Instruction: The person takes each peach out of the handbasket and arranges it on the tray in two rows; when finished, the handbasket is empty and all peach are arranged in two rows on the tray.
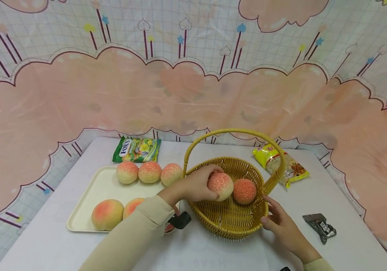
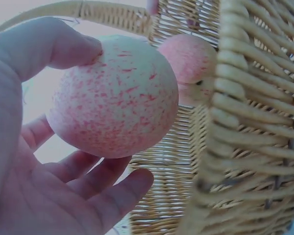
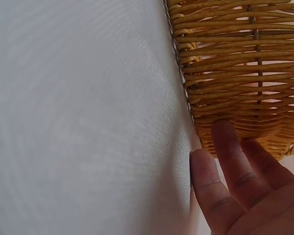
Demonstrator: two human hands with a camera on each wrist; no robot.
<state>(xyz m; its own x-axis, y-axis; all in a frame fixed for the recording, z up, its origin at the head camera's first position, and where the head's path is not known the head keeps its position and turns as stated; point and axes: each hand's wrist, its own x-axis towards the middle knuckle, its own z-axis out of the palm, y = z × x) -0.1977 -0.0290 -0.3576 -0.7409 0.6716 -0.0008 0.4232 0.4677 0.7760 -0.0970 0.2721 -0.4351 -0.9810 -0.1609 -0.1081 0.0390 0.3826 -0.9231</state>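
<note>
My left hand point(image 1: 198, 185) holds a pinkish, speckled peach point(image 1: 221, 186) between thumb and fingers, over the left part of a woven basket point(image 1: 213, 222). In the left wrist view the thumb lies on one side of this peach point(image 2: 117, 98) and the fingers curve beneath it. A redder peach point(image 1: 245, 191) sits inside the basket, right beside the held one. At the basket's right side, my right hand point(image 1: 285, 226) rests its thumb and fingers on the rim and wall. The right wrist view shows those fingertips point(image 3: 225, 134) against the wicker point(image 3: 245, 83).
Left of the basket, a cream tray point(image 1: 88, 199) bears several peaches, partly hidden by my left sleeve. A green candy bag point(image 1: 137, 149) lies behind it. A yellow snack bag point(image 1: 281, 163) lies behind the basket's right side, under its tall handle point(image 1: 230, 130). A small black packet point(image 1: 319, 227) lies farther right.
</note>
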